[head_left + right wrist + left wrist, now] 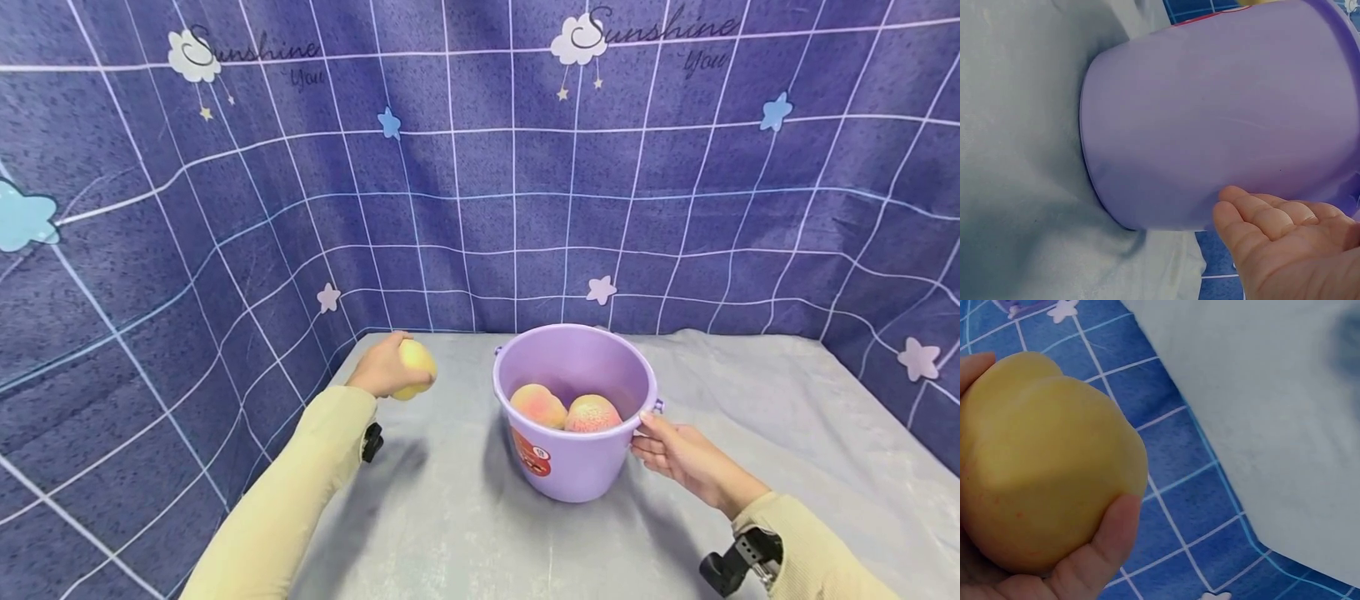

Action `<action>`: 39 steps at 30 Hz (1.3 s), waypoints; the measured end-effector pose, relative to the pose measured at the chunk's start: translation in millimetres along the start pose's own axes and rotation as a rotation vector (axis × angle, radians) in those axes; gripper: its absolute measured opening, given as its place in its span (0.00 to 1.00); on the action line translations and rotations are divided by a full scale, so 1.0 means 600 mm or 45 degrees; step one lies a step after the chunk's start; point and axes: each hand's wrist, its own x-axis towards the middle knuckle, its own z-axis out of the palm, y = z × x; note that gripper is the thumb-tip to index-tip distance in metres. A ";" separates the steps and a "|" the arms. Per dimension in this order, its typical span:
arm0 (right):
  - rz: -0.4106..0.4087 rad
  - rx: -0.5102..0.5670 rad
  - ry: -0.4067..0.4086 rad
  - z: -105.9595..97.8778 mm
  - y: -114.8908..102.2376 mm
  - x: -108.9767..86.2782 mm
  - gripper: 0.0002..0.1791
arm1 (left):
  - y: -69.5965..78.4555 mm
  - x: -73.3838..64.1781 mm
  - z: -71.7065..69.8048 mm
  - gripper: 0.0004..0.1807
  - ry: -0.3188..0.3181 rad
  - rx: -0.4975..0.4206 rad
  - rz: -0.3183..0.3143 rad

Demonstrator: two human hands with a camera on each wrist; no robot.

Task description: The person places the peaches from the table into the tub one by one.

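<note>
My left hand (386, 367) grips a yellow peach (416, 368) above the left part of the table. In the left wrist view, the fingers curl round the peach (1054, 462), whose cleft and small red specks show. A purple bucket (573, 475) stands upright at the middle, with my right hand (678, 454) at its right side. The thumb lies on the rim, and the other fingers (1260, 212) bend against the outer wall. Inside the bucket lie two pinkish peaches, a smoother one (537, 406) on the left and a speckled one (592, 413) on the right.
A grey-white cloth (465, 533) covers the table. Behind and at both sides hangs a blue gridded curtain (480, 217) with stars and clouds. The bucket bears a red label (531, 454) and has small handle knobs (659, 406) by its rim.
</note>
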 end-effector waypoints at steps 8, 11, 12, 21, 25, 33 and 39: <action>-0.015 0.008 -0.011 0.002 0.002 -0.001 0.39 | 0.038 0.015 -0.004 0.40 0.012 0.040 0.065; -0.012 0.019 -0.003 0.004 0.002 -0.001 0.39 | 0.050 0.019 -0.003 0.41 0.011 0.050 0.078; -0.013 0.019 -0.003 0.004 0.002 -0.001 0.39 | 0.054 0.020 -0.003 0.41 0.010 0.052 0.083; -0.004 -0.005 -0.006 0.002 0.003 0.000 0.38 | 0.102 0.015 0.000 0.41 -0.038 0.035 0.120; -0.002 -0.008 -0.001 0.002 0.000 0.000 0.39 | 0.119 0.007 0.002 0.41 -0.050 -0.045 0.107; 0.006 0.001 0.009 0.001 0.000 -0.001 0.38 | 0.133 -0.008 -0.002 0.41 -0.047 -0.169 0.097; 0.002 0.013 0.011 0.002 -0.001 0.001 0.39 | 0.128 -0.002 -0.002 0.40 -0.008 -0.346 0.087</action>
